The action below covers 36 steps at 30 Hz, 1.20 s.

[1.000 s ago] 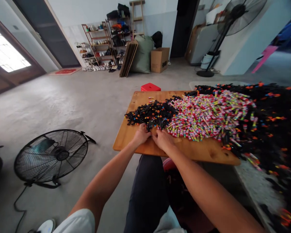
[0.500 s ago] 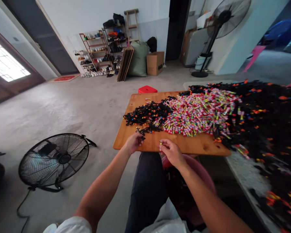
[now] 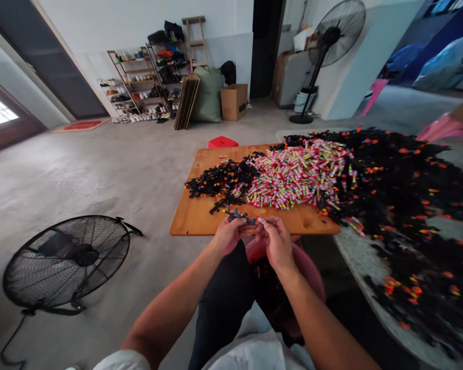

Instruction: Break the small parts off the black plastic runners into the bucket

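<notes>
My left hand [image 3: 228,237] is closed around a small black toy gun [image 3: 237,214], its yellow tip pointing left. Pinched in the fingers of my right hand [image 3: 278,242] is a little pink-and-white tube [image 3: 261,220] with a red end. The tube sits right at the gun's rear end; whether they touch I cannot tell. Both hands are over the near edge of a wooden table [image 3: 189,218]. Beyond them lie a heap of similar tubes [image 3: 297,174] and, to its left, a smaller heap of black toy guns [image 3: 224,177].
A much larger heap of black toy pieces [image 3: 409,190] covers the stone-like surface [image 3: 364,252] on the right. Below the table edge, a pink tub [image 3: 314,272] stands beside my leg. A floor fan [image 3: 87,257] is at left, a red stool [image 3: 223,142] behind the table.
My hands have come together, bringing the toy gun and the tube close to each other. The gun now lies level across my fingers. The view has turned slightly right.
</notes>
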### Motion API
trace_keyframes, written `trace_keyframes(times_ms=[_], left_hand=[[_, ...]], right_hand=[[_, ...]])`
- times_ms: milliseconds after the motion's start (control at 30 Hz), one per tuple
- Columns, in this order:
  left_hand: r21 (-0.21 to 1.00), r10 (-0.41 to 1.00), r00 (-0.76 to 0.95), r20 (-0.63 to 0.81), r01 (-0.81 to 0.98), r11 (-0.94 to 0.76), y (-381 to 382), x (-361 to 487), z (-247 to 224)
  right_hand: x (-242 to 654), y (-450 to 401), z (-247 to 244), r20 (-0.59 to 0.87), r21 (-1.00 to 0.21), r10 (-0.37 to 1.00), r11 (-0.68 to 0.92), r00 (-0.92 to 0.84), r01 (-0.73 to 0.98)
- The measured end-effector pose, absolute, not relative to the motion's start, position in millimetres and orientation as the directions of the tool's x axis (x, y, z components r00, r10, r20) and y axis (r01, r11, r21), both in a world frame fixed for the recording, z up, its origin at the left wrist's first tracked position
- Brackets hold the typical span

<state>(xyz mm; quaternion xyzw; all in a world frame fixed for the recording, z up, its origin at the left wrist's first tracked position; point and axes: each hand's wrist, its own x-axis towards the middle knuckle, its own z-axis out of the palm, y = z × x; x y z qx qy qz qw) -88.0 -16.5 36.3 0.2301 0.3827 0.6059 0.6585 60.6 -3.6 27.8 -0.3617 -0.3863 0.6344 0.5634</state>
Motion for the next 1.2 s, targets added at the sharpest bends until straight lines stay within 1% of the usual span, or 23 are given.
trace_keyframes(times_ms=[133,267,400,533,667,767,800,867,933,967,1067,1200], left_hand=[[0.805,0.973,-0.039,-0.228,-0.570,0.166,-16,-86,36],[0.833,0.976,-0.049,-0.213,-0.532,0.156,-17,-85,35],[0.836,0.980,-0.081,-0.184,-0.537,0.113,-20,-81,38],[0.830,0.972,-0.108,-0.208,-0.546,0.117,-23,-76,40],[0.836,0.968,-0.133,-0.215,-0.537,0.112,-27,-69,38],[0.859,0.977,-0.153,-0.148,-0.510,0.050,-30,-59,35],[0.872,0.983,-0.145,-0.111,-0.489,0.027,-30,-55,34],[0.903,0.996,-0.076,-0.049,-0.429,0.012,-31,-49,32],[0.931,1.000,-0.010,-0.024,-0.364,0.019,-31,-45,31],[0.942,1.000,-0.005,-0.017,-0.337,0.015,-31,-44,30],[0.949,0.995,-0.098,-0.007,-0.314,-0.024,-31,-44,26],[0.923,0.988,-0.147,-0.052,-0.385,-0.008,-33,-35,13]], right_hand=[[69,-4,29,-0.042,-0.904,0.988,-0.103,-0.152,-0.416],[72,-6,26,-0.060,-0.919,0.986,-0.115,-0.156,-0.377],[75,-7,22,-0.033,-0.959,0.990,-0.069,-0.134,-0.275],[78,-12,21,-0.008,-0.981,0.993,-0.030,-0.118,-0.190],[81,-17,20,-0.074,-0.960,0.979,-0.122,-0.189,-0.253],[84,-16,21,-0.151,-0.912,0.973,-0.206,-0.176,-0.356],[85,-16,22,-0.171,-0.894,0.970,-0.227,-0.174,-0.386],[86,-16,25,-0.204,-0.860,0.960,-0.269,-0.190,-0.433],[87,-20,30,-0.223,-0.833,0.952,-0.299,-0.212,-0.466],[88,-22,32,-0.231,-0.823,0.948,-0.311,-0.219,-0.475],[92,-30,35,-0.265,-0.808,0.931,-0.356,-0.250,-0.469],[100,-36,29,-0.316,-0.776,0.896,-0.434,-0.314,-0.459]])
